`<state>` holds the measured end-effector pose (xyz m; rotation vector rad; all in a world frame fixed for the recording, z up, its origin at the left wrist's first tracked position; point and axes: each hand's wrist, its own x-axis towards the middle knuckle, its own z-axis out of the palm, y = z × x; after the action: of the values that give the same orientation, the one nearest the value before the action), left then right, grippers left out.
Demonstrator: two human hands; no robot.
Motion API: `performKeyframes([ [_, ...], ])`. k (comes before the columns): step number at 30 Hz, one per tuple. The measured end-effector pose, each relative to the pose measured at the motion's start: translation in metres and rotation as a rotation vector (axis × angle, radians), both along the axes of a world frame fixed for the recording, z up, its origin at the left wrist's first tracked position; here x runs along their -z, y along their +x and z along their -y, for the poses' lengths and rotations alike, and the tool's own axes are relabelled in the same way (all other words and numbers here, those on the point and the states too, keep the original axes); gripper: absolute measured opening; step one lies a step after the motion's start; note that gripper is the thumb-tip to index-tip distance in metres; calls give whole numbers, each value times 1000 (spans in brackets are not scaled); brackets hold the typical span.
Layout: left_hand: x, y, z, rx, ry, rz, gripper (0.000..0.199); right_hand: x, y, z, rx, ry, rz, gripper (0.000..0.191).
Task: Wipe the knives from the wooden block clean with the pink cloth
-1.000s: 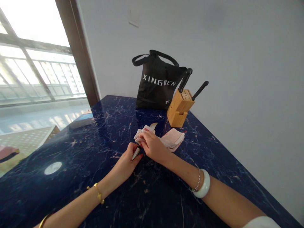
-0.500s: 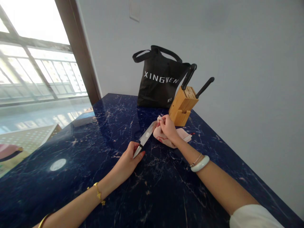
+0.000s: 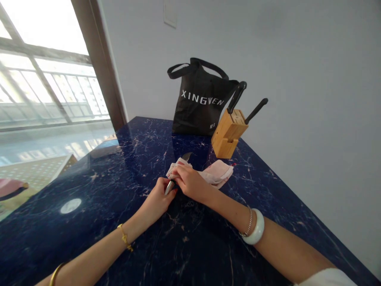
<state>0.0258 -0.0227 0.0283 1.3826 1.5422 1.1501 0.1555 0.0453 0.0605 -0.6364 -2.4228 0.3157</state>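
Pink cloth point(image 3: 216, 172), pinched in your closed right hand point(image 3: 192, 182), is now back near the handle point(image 3: 170, 186) of the knife point(image 3: 187, 156), which your closed left hand point(image 3: 157, 198) grips over the desk point(image 3: 184, 246); wiping seems to restart there.

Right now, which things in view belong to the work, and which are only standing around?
In the work:
- knife, its handle in the left hand
- pink-and-white cloth, held against the blade by the right hand

Apparently just standing around, untouched:
- black bag
- wooden knife block with two black handles
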Motion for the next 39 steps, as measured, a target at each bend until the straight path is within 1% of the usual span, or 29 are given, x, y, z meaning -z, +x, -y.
performKeyframes([
  [2,3,0,-1,-4,62,-47,21,0,3,7,0,-19,-14,14],
  [7,4,-1,0,-11,64,-96,20,0,12,14,62,-73,-3,14],
  [11,3,-2,0,-16,104,-139,18,-2,11,18,87,-56,-21,12],
  [17,7,-1,-1,5,114,-144,17,-4,9,21,93,-57,-19,14],
  [20,7,0,1,10,140,-157,16,-5,8,22,83,-48,-17,13],
  [24,-3,2,5,30,122,-192,15,-4,8,12,101,-55,-60,12],
  [27,-9,5,7,23,87,-237,14,-3,8,-2,158,-59,-118,12],
  [29,-10,5,8,14,72,-262,14,-4,7,-8,196,-59,-135,11],
  [31,-9,5,7,24,74,-268,14,-6,4,-8,182,-54,-119,10],
  [35,-7,4,6,70,106,-242,14,-10,0,4,48,-33,-46,9],
  [37,-7,5,6,72,101,-247,14,-10,0,3,43,-27,-46,9],
  [39,-8,5,7,62,88,-263,13,-7,1,-6,85,-23,-70,8],
])
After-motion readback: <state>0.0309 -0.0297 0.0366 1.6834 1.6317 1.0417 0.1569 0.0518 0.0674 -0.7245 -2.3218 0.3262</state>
